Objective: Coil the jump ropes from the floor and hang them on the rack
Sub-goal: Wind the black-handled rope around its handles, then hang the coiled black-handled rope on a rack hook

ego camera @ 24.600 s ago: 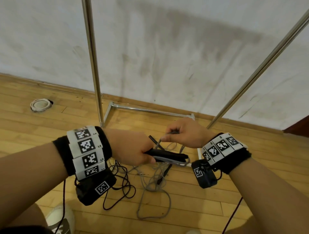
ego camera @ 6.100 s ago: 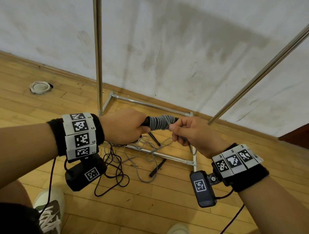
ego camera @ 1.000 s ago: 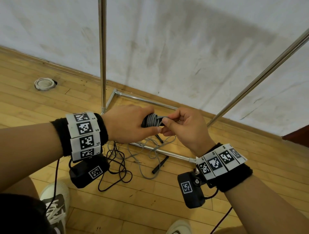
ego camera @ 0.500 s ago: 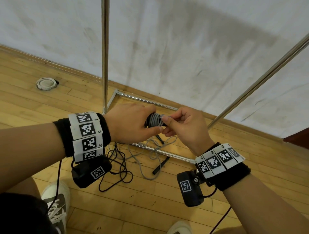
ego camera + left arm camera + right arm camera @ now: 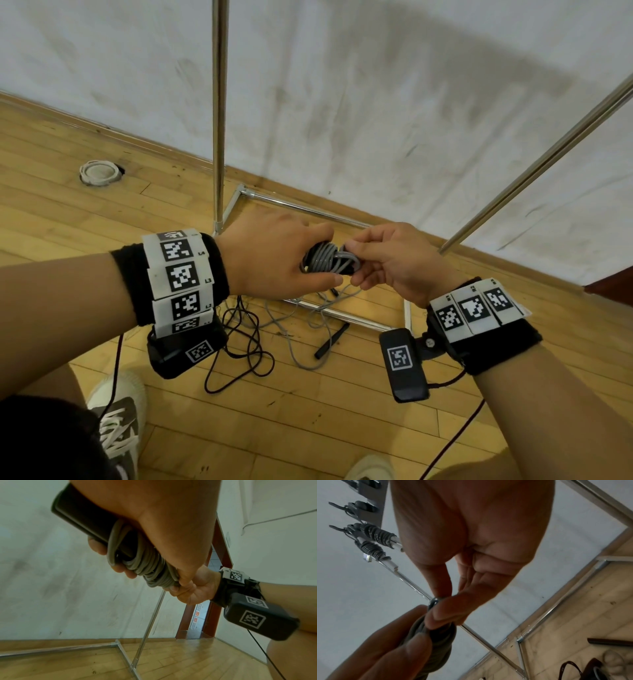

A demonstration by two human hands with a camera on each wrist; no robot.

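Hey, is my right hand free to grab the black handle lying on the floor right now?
Probably not yet. The right hand is pinching the grey rope wound on the bundle that the left hand grips. The black handle lies uncovered on the floor below, so nothing blocks it once that hand lets go.

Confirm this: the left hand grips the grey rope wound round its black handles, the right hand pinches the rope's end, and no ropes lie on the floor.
Wrong on the floor. The head view shows a grey rope and a black rope there. The left hand grips the wound rope; the right hand pinches its end.
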